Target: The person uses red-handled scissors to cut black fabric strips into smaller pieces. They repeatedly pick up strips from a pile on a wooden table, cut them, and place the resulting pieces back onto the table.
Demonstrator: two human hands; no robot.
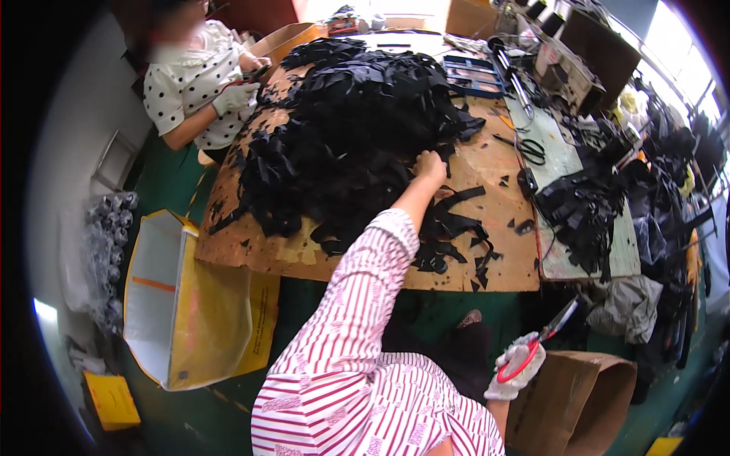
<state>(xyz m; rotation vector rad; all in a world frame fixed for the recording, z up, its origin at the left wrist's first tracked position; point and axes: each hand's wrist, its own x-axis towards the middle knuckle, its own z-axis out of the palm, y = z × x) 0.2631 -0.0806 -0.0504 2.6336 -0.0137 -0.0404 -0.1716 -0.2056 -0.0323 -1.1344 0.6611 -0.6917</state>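
Observation:
A large heap of black fabric strips [342, 114] covers much of the wooden table. My left hand [432, 169], bare, reaches to the heap's right edge with its fingers curled closed among the strips. What they pinch is hidden against the black material. Low on the right, off the table, my right hand [515, 371] wears a white glove and grips red-handled scissors [559, 321], blades pointing up and to the right. Loose black strips [464, 224] and small scraps lie on the table just nearer than my left hand.
Black-handled scissors [532, 150] and a blue tray [473, 76] lie to the right. More strips [582, 209] cover a pale board. An open cardboard box [566, 403] stands by my right hand, a yellow container [209, 327] at left. A co-worker [194, 83] with gloved hands works far left.

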